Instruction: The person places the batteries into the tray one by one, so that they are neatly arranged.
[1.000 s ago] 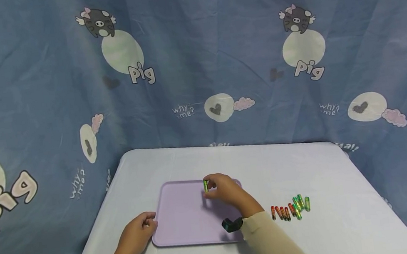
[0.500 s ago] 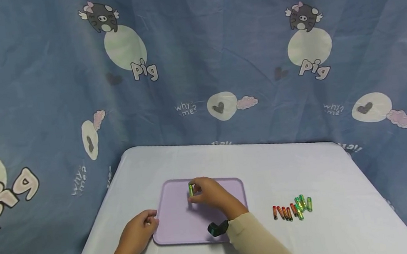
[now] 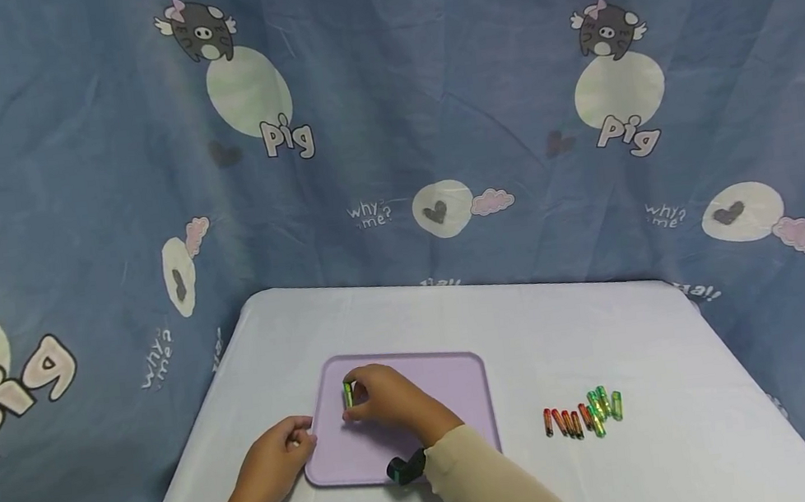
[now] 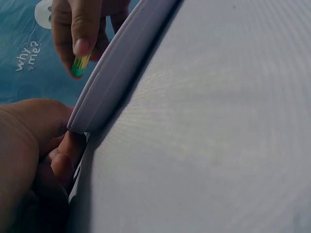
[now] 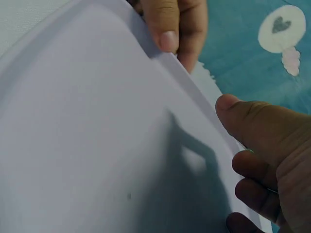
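My right hand [image 3: 390, 401] is over the left part of a lilac tray [image 3: 447, 378], pinching a small green-and-yellow battery [image 3: 348, 395] upright between thumb and fingers. In the left wrist view the green end of that battery [image 4: 79, 67] pokes out below the fingertips. The right wrist view shows the hand's shadow on the tray floor [image 5: 87, 121]; there the battery is mostly hidden by the fingers. At the tray's left side, my left hand [image 3: 275, 464] grips the rim, thumb on top and fingers beneath, as the left wrist view shows.
Right of the tray, several red-and-black batteries [image 3: 548, 422] lie in a loose row beside several green ones [image 3: 617, 405]. A white cloth covers the table [image 3: 531, 336]. Behind it hangs a blue printed curtain [image 3: 353, 83].
My right hand has carried the green battery leftward across the tray and a little toward me. The left hand keeps its hold on the tray rim. The head view has shifted slightly.
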`<state>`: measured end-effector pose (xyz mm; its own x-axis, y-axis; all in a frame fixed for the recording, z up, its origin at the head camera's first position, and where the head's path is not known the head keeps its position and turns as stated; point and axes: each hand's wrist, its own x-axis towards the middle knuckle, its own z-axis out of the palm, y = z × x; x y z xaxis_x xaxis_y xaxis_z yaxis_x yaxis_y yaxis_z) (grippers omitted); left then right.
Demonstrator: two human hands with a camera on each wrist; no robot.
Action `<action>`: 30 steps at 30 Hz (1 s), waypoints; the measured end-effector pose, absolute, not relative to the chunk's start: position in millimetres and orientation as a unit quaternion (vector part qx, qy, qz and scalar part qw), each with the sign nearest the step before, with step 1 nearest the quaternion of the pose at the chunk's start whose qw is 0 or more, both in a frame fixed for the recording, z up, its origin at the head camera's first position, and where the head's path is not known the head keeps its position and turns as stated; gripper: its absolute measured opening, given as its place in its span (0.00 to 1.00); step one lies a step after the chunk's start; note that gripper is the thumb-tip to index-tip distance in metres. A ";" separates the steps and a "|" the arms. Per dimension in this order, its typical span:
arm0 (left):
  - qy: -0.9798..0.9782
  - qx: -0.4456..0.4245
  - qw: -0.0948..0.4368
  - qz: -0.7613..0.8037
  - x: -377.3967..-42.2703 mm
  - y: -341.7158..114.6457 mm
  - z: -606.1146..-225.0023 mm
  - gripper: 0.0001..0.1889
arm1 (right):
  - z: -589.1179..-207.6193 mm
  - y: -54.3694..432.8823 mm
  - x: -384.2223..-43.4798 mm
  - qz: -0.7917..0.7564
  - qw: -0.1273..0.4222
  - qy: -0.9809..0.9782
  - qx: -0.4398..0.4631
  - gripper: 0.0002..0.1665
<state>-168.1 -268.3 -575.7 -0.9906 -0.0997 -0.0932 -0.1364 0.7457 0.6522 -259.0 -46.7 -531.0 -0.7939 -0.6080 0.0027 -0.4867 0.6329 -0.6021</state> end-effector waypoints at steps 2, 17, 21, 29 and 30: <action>0.933 -0.063 0.029 0.354 -167.6 -267.8 -575.8 0.21 | -532.6 -50.5 -258.8 -0.300 0.098 0.898 -0.305 0.31; 0.933 -0.063 0.033 0.352 -169.7 -268.2 -574.0 0.22 | -540.1 -85.5 -249.0 -0.159 0.060 0.958 -0.232 0.23; 0.932 -0.064 0.035 0.355 -169.7 -268.0 -575.0 0.21 | -542.4 -92.1 -245.9 -0.134 0.058 0.964 -0.223 0.23; 0.933 -0.062 0.031 0.353 -168.5 -269.1 -574.9 0.20 | -540.2 -106.1 -240.9 -0.118 0.051 0.963 -0.236 0.22; 0.933 -0.062 0.031 0.353 -168.5 -269.2 -574.5 0.20 | -540.3 -107.9 -240.6 -0.116 0.050 0.963 -0.239 0.22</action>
